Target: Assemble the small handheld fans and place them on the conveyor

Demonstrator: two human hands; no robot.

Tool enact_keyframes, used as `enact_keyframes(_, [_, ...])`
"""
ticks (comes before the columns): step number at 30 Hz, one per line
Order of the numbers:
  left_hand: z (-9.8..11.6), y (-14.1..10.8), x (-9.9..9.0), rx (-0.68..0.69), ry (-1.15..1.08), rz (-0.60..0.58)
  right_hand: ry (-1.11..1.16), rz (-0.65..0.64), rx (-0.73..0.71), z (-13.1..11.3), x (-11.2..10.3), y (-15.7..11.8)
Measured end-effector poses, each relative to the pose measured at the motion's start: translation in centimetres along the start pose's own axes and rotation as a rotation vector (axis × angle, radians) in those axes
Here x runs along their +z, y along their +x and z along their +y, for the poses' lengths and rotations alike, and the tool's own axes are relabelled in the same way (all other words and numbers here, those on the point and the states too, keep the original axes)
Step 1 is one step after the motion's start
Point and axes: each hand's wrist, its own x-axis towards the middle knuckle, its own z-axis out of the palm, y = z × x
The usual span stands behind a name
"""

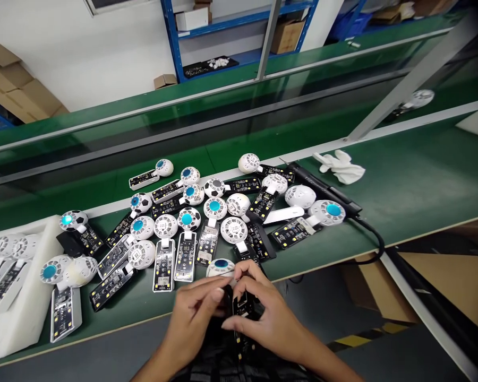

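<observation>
At the bench's front edge, my right hand (265, 310) grips a black device (245, 313) with a circuit board and small yellow squares. My left hand (201, 305) meets it at the device's upper end, thumb and fingers pinched together near a white round head (220, 267) with a dark blue disc. What lies between the left fingertips is too small to make out. Beyond the hands lie several similar devices with round heads, some with white boards (185, 257), some with black ones (110, 286).
A black corded tool (322, 188) lies behind the devices at right, near a crumpled white glove (340, 166). White foam trays (35, 302) with more devices stand at left. A metal post (406, 79) rises at right; cardboard boxes (442, 286) sit below the bench.
</observation>
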Motion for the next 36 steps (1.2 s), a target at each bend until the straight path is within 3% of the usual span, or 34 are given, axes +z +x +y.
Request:
enact_keyframes(3, [-0.5,0.7,-2.1,0.211,0.281,0.23,0.019,0.027,-0.045,0.2,0.0,0.0])
enact_keyframes(4, [-0.5,1.2,-2.9,0.289,0.375,0.245,0.037,0.022,-0.071,0.1,-0.1,0.1])
enact_keyframes(5, [-0.3,1.7,-3.6,0.346,0.451,0.189,0.057,0.001,-0.109,0.0,-0.2,0.1])
enact_keyframes(7, [0.8,2.8,-4.6,0.354,0.512,-0.083,0.088,-0.097,-0.208,-0.3,-0.7,0.2])
enact_keyframes(10, [3.0,3.7,-4.8,0.173,0.493,-0.519,0.053,-0.292,-0.31,-1.0,-1.7,0.4])
enact_keyframes(12, [4.0,3.4,-4.2,0.079,0.512,-0.575,-0.041,-0.291,-0.304,-1.2,-2.2,0.2])
enact_keyframes(17, [2.6,0.4,-1.9,0.079,0.608,-0.133,-0.29,-0.009,-0.264,-1.0,-2.0,-0.9])
enact_keyframes(19, [1.4,-0.7,-1.5,0.136,0.645,-0.041,-0.308,0.022,-0.269,-0.8,-1.7,-1.1])
enact_keyframes(29, [1.1,-1.2,-1.5,0.295,0.687,0.077,-0.137,0.049,-0.194,-0.4,-1.6,-0.5])
enact_keyframes(36, [0.2,-1.3,-2.4,0.277,0.62,0.029,-0.011,0.072,-0.233,0.3,-1.4,-0.5])
